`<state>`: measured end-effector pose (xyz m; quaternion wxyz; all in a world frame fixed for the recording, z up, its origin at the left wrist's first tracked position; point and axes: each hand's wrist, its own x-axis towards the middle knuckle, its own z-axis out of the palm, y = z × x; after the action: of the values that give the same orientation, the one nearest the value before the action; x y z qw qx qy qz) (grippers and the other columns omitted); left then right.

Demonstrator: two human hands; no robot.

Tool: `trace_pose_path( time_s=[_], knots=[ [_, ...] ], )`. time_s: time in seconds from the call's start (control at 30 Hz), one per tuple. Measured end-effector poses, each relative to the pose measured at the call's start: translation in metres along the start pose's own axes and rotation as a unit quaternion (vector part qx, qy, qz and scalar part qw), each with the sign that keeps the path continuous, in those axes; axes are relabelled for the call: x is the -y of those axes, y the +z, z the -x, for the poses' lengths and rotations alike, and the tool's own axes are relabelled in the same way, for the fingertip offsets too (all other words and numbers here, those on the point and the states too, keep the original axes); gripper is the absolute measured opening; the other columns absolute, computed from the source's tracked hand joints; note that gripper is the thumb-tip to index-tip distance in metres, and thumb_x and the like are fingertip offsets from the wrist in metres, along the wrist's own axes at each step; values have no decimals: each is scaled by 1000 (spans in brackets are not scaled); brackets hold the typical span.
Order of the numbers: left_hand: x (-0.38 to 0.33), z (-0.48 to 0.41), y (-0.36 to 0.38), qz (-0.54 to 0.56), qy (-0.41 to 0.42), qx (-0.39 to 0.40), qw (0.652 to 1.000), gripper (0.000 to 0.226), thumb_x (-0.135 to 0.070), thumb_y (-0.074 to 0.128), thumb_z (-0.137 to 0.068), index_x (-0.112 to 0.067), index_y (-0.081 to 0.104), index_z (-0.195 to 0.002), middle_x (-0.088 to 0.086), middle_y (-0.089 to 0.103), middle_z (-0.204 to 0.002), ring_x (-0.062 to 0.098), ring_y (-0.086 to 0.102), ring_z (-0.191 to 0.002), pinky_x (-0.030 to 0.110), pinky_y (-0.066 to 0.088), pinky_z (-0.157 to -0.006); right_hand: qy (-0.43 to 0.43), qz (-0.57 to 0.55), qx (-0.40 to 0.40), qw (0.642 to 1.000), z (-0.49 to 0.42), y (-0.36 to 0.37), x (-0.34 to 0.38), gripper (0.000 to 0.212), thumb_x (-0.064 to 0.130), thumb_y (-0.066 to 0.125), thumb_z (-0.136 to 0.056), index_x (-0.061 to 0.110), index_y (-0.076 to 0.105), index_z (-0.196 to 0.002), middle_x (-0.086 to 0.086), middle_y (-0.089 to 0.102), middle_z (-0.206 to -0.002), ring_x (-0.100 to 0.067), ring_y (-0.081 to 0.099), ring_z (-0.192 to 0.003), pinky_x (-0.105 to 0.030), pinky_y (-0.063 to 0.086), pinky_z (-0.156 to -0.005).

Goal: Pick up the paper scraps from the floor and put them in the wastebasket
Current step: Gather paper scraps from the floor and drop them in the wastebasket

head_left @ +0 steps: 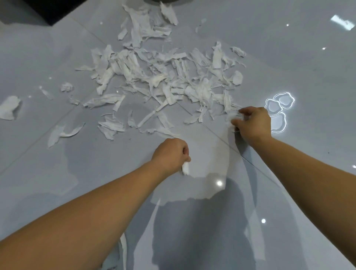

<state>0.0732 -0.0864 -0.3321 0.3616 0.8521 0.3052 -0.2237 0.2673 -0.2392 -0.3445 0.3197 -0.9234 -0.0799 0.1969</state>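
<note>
A wide heap of torn white paper scraps (163,77) lies spread over the glossy grey tiled floor (289,67), reaching from the middle up to the top edge. My left hand (170,154) is a closed fist below the heap, with a white scrap (185,169) sticking out under it. My right hand (252,123) pinches a bunch of scraps (232,117) at the heap's lower right edge. A dark rounded rim (161,1), perhaps the wastebasket, shows at the very top.
Loose scraps lie apart at the left, one large (9,109) and another curled (59,133). A dark cabinet or mat corner (50,9) sits at the top left. Ceiling lights reflect off the floor at the right (279,108).
</note>
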Motion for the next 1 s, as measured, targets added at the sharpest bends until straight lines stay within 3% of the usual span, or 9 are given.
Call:
trace_pose_path(
  time_s=[0.1, 0.23, 0.3, 0.43, 0.5, 0.63, 0.8, 0.87, 1.0],
  knots=[
    [12, -9, -19, 21, -12, -111, 993, 15, -29, 81, -77, -15, 75, -80, 2, 56, -104, 21, 57, -98, 36, 51, -87, -3, -2, 24, 1000, -1, 2, 13, 3, 12, 74, -81, 13, 72, -83, -11, 73, -84, -26, 71, -76, -33, 58, -76],
    [37, -21, -53, 31, -40, -192, 980, 18, -29, 86, -72, -15, 76, -77, 2, 48, -116, 20, 40, -118, 27, 38, -93, -10, -99, 25, 995, -9, 7, 34, 18, 11, 78, -79, 13, 69, -94, -2, 62, -73, -14, 65, -59, -13, 49, -48],
    [43, -29, -62, 31, -46, -192, 980, 19, -28, 87, -71, -14, 76, -77, 3, 48, -119, 21, 40, -120, 27, 38, -92, -29, -113, 29, 993, -18, 15, 46, 41, 10, 79, -77, 14, 65, -115, -3, 59, -83, -20, 64, -70, -20, 55, -58],
    [39, -48, -71, 58, -27, -181, 981, 20, -22, 89, -68, -10, 76, -77, 5, 51, -110, 19, 53, -102, 26, 41, -83, -22, -9, 52, 998, -36, 34, 64, 79, 15, 86, -71, 26, 48, -139, -11, 46, -131, -23, 55, -103, -35, 54, -88],
    [34, -56, -76, 39, -24, -155, 987, 17, -19, 86, -72, -10, 75, -80, 4, 59, -100, 20, 61, -90, 29, 46, -75, -30, 7, 83, 996, -39, 41, 70, 68, 15, 86, -71, 21, 57, -132, -12, 51, -129, -25, 59, -101, -31, 55, -83],
    [34, -61, -85, 69, -25, -123, 990, 19, -13, 82, -76, -11, 67, -86, -2, 62, -77, 22, 65, -81, 30, 53, -71, -68, 76, 102, 990, -35, 46, 78, 22, 14, 79, -78, 13, 72, -99, -6, 66, -91, -24, 65, -85, -23, 47, -75],
    [46, -68, -105, 185, 0, -109, 977, 63, -14, 81, -78, -24, 46, -129, -1, 61, -82, 10, 58, -71, 20, 44, -64, -55, -39, 81, 994, -30, 34, 89, 9, 9, 79, -78, 11, 70, -81, -2, 68, -73, -30, 72, -75, -36, 60, -73],
    [45, -75, -116, 190, 30, -109, 975, 80, -13, 79, -80, -31, 36, -145, -2, 59, -81, 8, 57, -72, 19, 44, -69, -85, -36, 92, 991, -29, 34, 103, 10, 7, 79, -79, 11, 70, -81, -4, 69, -78, -26, 71, -70, -32, 58, -69],
    [33, -93, -129, 179, 58, -61, 980, 94, -11, 80, -79, -34, 26, -153, 2, 62, -84, 9, 58, -73, 14, 43, -68, -175, 45, 140, 974, -35, 53, 127, 22, 11, 81, -77, 19, 62, -84, -4, 54, -128, -20, 63, -77, -29, 48, -78]
  ],
)
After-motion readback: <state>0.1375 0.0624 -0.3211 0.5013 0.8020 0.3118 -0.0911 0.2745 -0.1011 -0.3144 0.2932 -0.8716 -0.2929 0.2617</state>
